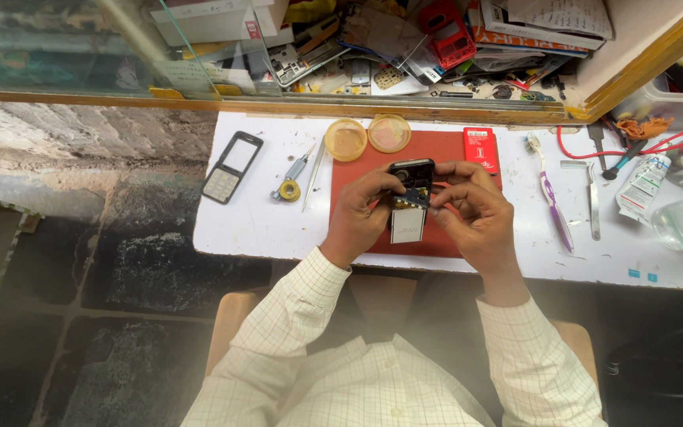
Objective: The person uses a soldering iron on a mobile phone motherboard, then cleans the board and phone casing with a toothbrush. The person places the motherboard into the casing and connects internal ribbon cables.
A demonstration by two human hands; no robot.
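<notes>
- I hold one opened phone (pixel 412 175) between both hands, above the red mat (pixel 436 154) near the middle of the white worktop (pixel 262 225).
- My left hand (pixel 361 209) is closed on the phone's left side, thumb up by its top edge.
- My right hand (pixel 472 207) is closed on the phone's right side, fingertips (pixel 439 191) pinching at its middle.
- One small white rectangular piece (pixel 408 225) lies on the mat just under the phone; I cannot tell what it is.
- Two round amber lids or dishes (pixel 345 139) sit side by side at the mat's far left corner; I cannot make out anything in them.
- One red flat pack (pixel 480 148) rests on the mat's far right corner.
- One empty phone front frame (pixel 232 166) lies well to the left on the worktop.
- One small screwdriver (pixel 297 166), one yellow roll of tape (pixel 289 190) and one thin metal tool (pixel 314 174) lie between the frame and the mat.
- One toothbrush (pixel 551 202) and one pair of tweezers (pixel 592 198) lie to the right of the mat.
- One tube (pixel 642 186) lies further right.
- The glass-fronted shelf (pixel 405 107) behind the worktop is heaped with phone parts and papers, too many to count.
</notes>
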